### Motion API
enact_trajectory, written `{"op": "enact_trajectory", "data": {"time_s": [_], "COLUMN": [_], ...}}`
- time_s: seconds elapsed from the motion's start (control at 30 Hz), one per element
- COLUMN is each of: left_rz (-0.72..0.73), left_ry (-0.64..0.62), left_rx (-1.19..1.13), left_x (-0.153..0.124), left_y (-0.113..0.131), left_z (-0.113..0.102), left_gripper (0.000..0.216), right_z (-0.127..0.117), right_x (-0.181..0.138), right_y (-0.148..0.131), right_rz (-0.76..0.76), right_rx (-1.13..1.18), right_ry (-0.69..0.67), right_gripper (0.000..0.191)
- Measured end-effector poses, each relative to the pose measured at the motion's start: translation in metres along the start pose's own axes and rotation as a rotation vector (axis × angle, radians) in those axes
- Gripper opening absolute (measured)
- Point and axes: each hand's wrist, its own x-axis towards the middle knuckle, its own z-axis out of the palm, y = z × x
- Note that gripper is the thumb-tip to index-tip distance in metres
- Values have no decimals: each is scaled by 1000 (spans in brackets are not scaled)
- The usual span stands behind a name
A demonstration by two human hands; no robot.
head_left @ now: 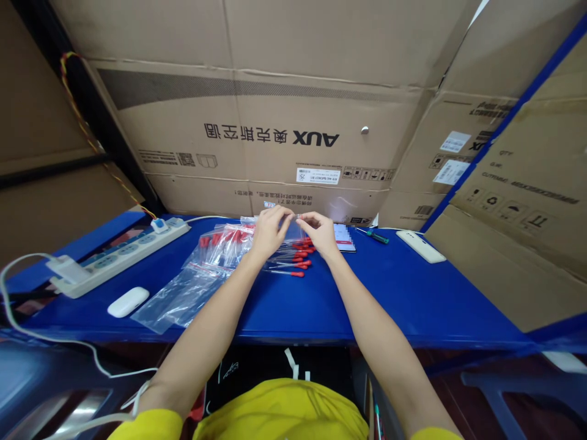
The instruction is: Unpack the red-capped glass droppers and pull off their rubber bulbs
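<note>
Both hands are raised over the back of the blue table, their fingertips close together. My left hand (271, 230) pinches one side of the top edge of a small clear zip bag (296, 231). Across from it, my right hand (321, 232) pinches the other side, near a thin red line. Below the hands lies a pile of thin metal rods with red handles (298, 274), their handles pointing right. To the left are filled clear bags (224, 237) with red handles showing inside. Flat clear bags (177, 299) lie in front of those.
A white power strip (123, 253) with plugs lies at the left, near a white earbud case (128, 302). A phone (343, 237), a green-handled screwdriver (376, 236) and a white oblong device (420, 245) lie at the right. Cardboard walls (257, 110) enclose the table.
</note>
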Motion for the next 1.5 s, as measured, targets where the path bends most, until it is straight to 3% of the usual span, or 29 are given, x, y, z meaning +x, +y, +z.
{"op": "enact_trajectory", "data": {"time_s": [0.2,0.47,0.73,1.0,1.3,1.5], "left_rz": [24,17,-107,-248,-356,-362], "left_ry": [-79,-4,45,-123,-12,-166], "left_rx": [-5,12,-78,-323,-428,-544], "left_x": [1,-1,3,7,7,8], "left_y": [5,1,2,-6,-6,-8], "left_z": [-3,-1,-1,-4,-6,-7], "left_gripper": [28,27,28,31,37,33], "right_z": [-1,6,7,5,1,-1], "right_x": [-1,-2,-3,-2,-2,-2], "right_y": [-3,-1,1,2,1,0], "right_rz": [-1,46,95,91,112,80], "right_rx": [-28,33,41,10,-7,-34], "right_ry": [-42,-73,-104,-112,-85,-141], "right_gripper": [31,32,38,43,42,45]}}
